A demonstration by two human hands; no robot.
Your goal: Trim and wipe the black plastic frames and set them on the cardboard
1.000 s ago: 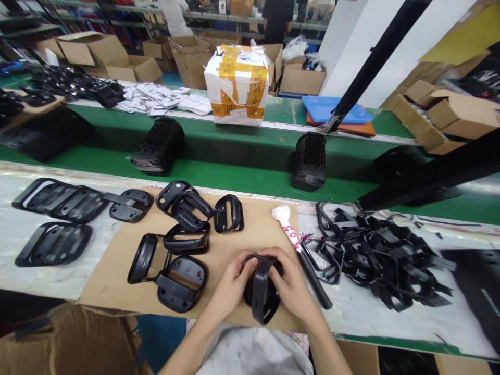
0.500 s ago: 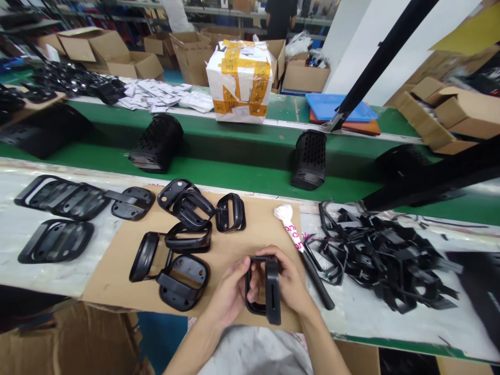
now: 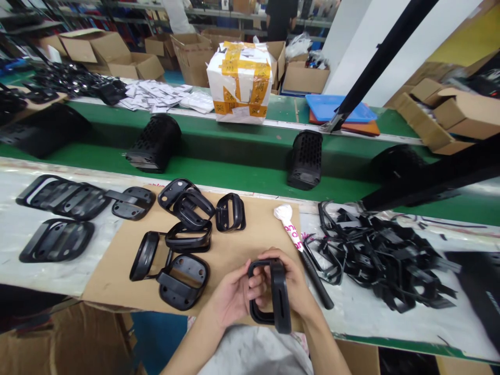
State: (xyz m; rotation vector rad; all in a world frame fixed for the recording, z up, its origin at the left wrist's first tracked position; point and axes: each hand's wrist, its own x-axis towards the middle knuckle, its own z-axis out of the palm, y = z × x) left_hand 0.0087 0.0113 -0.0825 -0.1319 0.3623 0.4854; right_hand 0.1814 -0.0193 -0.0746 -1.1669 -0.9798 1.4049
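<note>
Standing far back: a person in dark clothes [image 3: 279, 18] and a person in pale clothes [image 3: 175, 15], beyond open cardboard boxes [image 3: 94, 49].

Belt: green conveyor belt [image 3: 219, 164] crossing the view behind the table, carrying two black perforated housings [image 3: 154, 144] lying well apart; on its far side, a white parcel bound in yellow tape [image 3: 239, 82], loose white papers [image 3: 158, 96] to its left, and a blue tray [image 3: 336, 108] on an orange one to its right.

Table: white-covered table [image 3: 47, 276] along the near side of the belt, with a tangled heap of black plastic parts [image 3: 383, 255] at the right end.

Sheet: flat brown cardboard sheet [image 3: 250, 229] on the table, bearing six or so black moulded frames [image 3: 183, 276] laid apart or overlapping; more of the same lying on the bare table to its left.

Beside the sheet: black rod [image 3: 316, 278] with a white and pink wrapped end [image 3: 284, 213], lying across the sheet's right edge.

Held piece: black plastic frame [image 3: 282, 297], rounded and rectangular, standing upright on edge over the near edge of the sheet, between both hands.

Left hand: left hand [image 3: 234, 294], fingers [image 3: 258, 284] curled through the frame's opening.

Right hand: right hand [image 3: 291, 286], fingers [image 3: 271, 255] closed over the frame's top edge, gripping it.
</note>
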